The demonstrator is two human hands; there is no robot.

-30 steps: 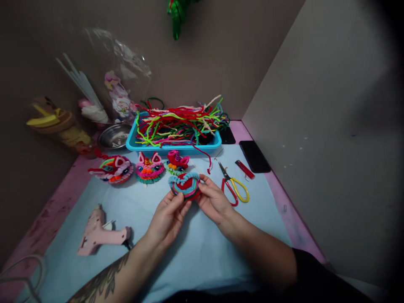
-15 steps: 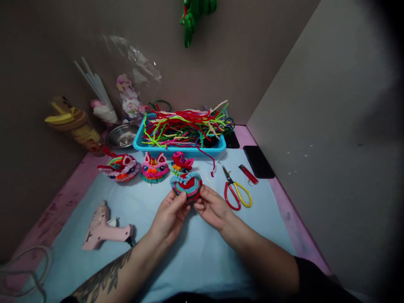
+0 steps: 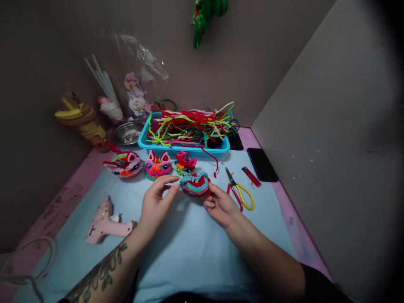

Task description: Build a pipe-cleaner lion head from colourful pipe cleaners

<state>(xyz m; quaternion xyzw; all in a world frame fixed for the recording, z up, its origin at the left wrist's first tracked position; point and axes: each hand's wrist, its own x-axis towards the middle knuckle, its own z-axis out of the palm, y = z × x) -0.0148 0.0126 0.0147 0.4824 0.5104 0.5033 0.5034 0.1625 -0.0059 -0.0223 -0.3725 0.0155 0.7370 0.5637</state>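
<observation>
A round pipe-cleaner piece [image 3: 196, 191] with a red middle, striped rows and a light-blue curly edge is held above the cloth. My right hand [image 3: 222, 204] pinches its right side between thumb and fingers. At its left edge is my left hand [image 3: 159, 200], thumb and forefinger apart, fingertips close to the light-blue curl; whether they touch it I cannot tell. Behind it stand finished pipe-cleaner animal heads: a red one [image 3: 126, 164], a pink one [image 3: 158, 165] and a smaller magenta one [image 3: 184, 163], partly covered by the held piece.
A blue tray [image 3: 183, 149] of loose pipe cleaners stands at the back. Scissors [image 3: 241, 191], a red lighter [image 3: 251, 176] and a black phone [image 3: 261, 165] lie to the right. A pink glue gun [image 3: 109, 225] lies left; behind are a metal bowl [image 3: 118, 136] and a lidded cup [image 3: 85, 124].
My left hand has come off the front of the pipe-cleaner piece and moved to its left edge, fingers spreading. The right hand still holds the piece. The whole view has shifted slightly.
</observation>
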